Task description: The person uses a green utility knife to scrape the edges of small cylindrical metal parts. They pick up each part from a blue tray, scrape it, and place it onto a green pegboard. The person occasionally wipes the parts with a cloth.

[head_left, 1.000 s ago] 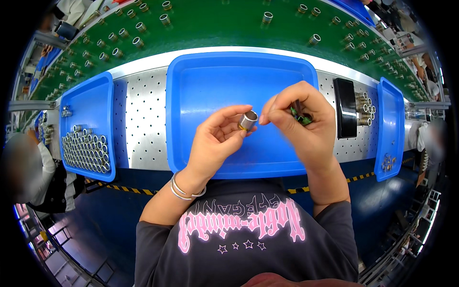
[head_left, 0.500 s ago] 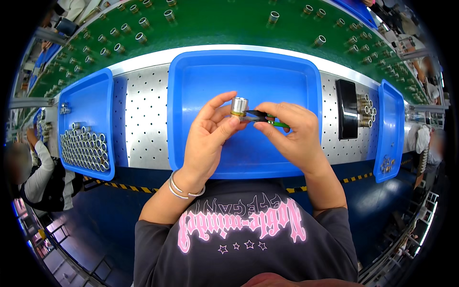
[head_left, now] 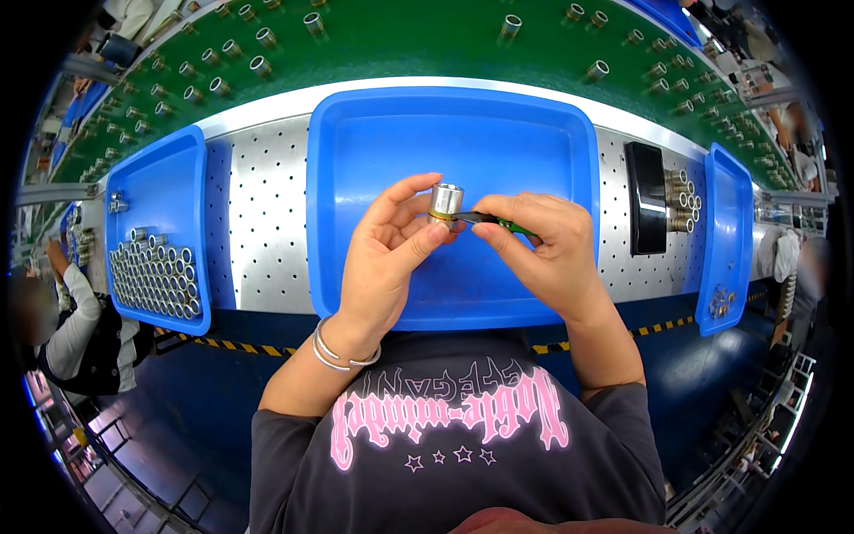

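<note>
With the metal cylinder (head_left: pixel 447 198) as the middle of a clock, we see it held up over the large blue tray (head_left: pixel 400 133), its open end upward and a yellowish band (head_left: pixel 439 216) round its lower end. At 8 o'clock is the left hand (head_left: pixel 387 247), clamped on the cylinder, with its thumb low near the band and its index finger raised near the upper rim. At 4 o'clock we see the right hand (head_left: pixel 551 249) closed round a green-handled tool (head_left: pixel 514 227). The tool's dark tip (head_left: pixel 470 216) reaches in to the band; whether it touches or lies just beside, we cannot tell. At 9 o'clock we find the left tray (head_left: pixel 165 165), with rows of metal pieces (head_left: pixel 160 278) packed along its near end. At 3 o'clock, on the perforated worktop (head_left: pixel 267 200), lies a black rectangular object (head_left: pixel 648 198) beside a small stack of metal tubes (head_left: pixel 683 200); beyond is the right tray (head_left: pixel 729 209), holding some small parts (head_left: pixel 722 303). At 12 o'clock the green belt (head_left: pixel 400 58) bears scattered pieces, and at 7 o'clock we notice a silver bracelet (head_left: pixel 327 353).
</note>
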The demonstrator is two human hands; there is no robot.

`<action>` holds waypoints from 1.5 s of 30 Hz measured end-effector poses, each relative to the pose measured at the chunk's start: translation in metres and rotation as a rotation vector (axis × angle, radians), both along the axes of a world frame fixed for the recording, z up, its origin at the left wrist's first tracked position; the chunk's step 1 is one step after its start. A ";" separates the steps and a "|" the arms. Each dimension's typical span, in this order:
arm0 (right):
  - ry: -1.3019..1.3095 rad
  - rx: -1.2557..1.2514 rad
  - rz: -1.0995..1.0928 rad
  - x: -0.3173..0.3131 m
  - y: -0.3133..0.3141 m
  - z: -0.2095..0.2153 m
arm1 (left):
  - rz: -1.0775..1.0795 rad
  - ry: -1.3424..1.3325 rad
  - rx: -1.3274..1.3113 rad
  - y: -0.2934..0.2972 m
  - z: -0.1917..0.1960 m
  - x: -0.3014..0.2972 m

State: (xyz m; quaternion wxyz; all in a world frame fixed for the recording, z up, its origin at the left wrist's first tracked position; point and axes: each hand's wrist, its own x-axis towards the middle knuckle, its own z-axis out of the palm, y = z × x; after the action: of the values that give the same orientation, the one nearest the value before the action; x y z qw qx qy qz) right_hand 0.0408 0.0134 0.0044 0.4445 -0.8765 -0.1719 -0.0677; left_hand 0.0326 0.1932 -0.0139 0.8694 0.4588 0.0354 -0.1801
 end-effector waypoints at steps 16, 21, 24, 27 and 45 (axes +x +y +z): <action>0.111 0.177 0.069 0.003 0.006 -0.005 | -0.047 -0.004 0.031 0.000 -0.004 0.001; 0.054 0.245 0.024 0.004 0.005 -0.007 | -0.062 0.067 -0.009 -0.001 -0.002 0.002; 0.071 0.280 0.020 0.003 0.006 -0.008 | -0.062 0.089 -0.045 -0.003 -0.003 0.003; 0.190 0.413 -0.018 0.002 0.002 -0.014 | -0.079 0.108 -0.077 0.001 -0.003 0.004; 0.031 0.266 0.046 0.001 0.006 -0.004 | -0.119 -0.064 0.147 0.001 -0.005 0.002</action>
State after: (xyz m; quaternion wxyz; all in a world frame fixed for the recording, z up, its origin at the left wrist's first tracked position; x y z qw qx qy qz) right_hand 0.0415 0.0192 0.0003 0.5607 -0.8067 -0.1746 -0.0662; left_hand 0.0346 0.1943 -0.0186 0.8220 0.5280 -0.0067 -0.2135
